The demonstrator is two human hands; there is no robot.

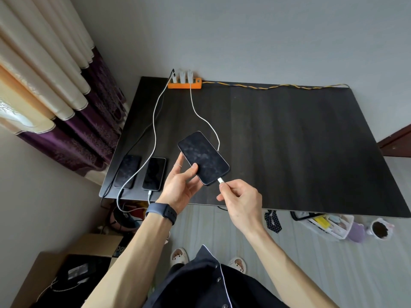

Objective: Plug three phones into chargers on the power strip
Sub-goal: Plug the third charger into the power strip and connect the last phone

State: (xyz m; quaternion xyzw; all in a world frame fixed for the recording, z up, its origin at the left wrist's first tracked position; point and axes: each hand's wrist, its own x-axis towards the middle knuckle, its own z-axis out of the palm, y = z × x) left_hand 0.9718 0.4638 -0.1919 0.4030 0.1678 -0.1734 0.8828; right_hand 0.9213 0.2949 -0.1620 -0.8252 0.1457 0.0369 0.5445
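My left hand (181,183) holds a dark phone (203,157) tilted above the table's front edge. My right hand (241,196) pinches a white cable plug (220,180) right at the phone's bottom port. That white cable (201,117) runs back to an orange power strip (184,83) with three white chargers at the table's far edge. Two more dark phones (127,171) (154,173) lie flat at the front left corner. The right one of these has a white cable (149,193) in its near end; the left one's port is hard to see.
The dark wooden table (289,141) stands against a grey wall. A yellow-and-dark twisted cord (266,87) runs along its back edge. Curtains hang at the left. Boxes, a white basket (329,225) and a cup sit on the floor near my feet.
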